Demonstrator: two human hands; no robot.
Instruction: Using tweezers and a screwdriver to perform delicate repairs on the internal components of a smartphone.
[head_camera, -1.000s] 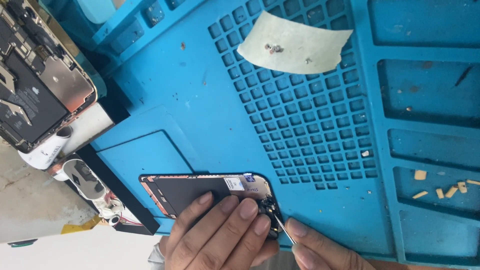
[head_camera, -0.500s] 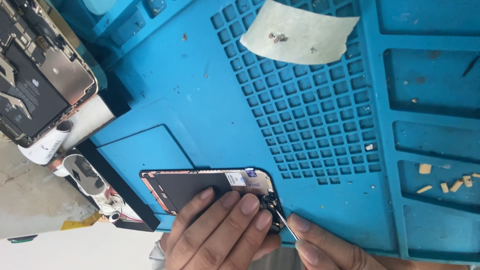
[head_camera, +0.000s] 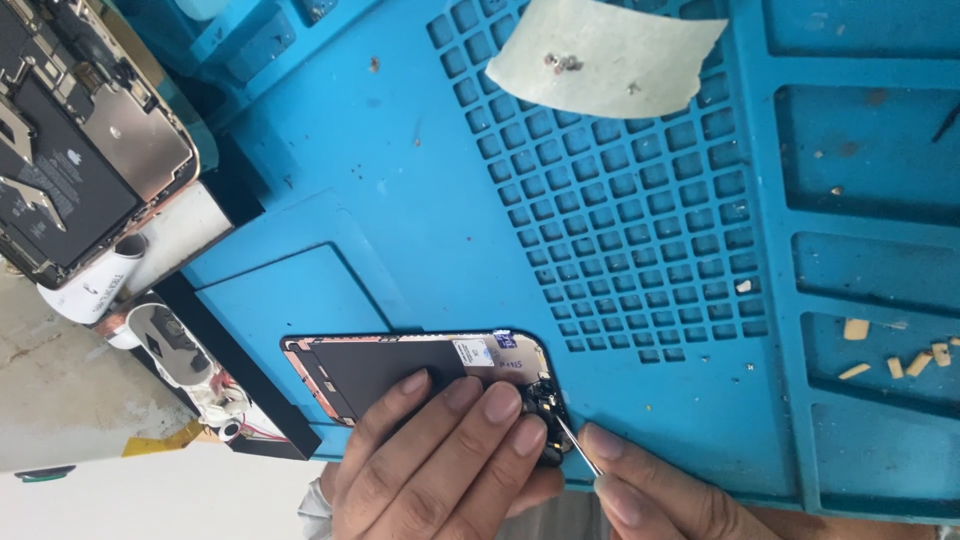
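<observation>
While the left hand (head_camera: 440, 455) lies flat with its fingers spread over the phone screen panel (head_camera: 400, 370), pinning it to the blue repair mat (head_camera: 420, 200), the right hand (head_camera: 650, 495) at five o'clock pinches a thin metal tool (head_camera: 578, 445) between thumb and forefinger. So the left grip is released and only presses down, and the right grip is clenched on the tool. The tool's tip meets a cluster of small dark parts (head_camera: 545, 400) at the panel's right end, just beside the left fingertips. The panel lies face down at the mat's six o'clock edge: a dark rectangular back with rounded corners, a copper-coloured rim along its left end and a small white label near its upper right. Farther out, at one o'clock, the mat's grid of small square pockets (head_camera: 640, 230) runs up to a pale curled sheet (head_camera: 610, 55) carrying a few tiny screws. At three o'clock, long trays (head_camera: 870, 150) hold small tan chips (head_camera: 900, 355). At ten o'clock, off the mat, an opened phone body (head_camera: 80, 150) shows its inner plates.
</observation>
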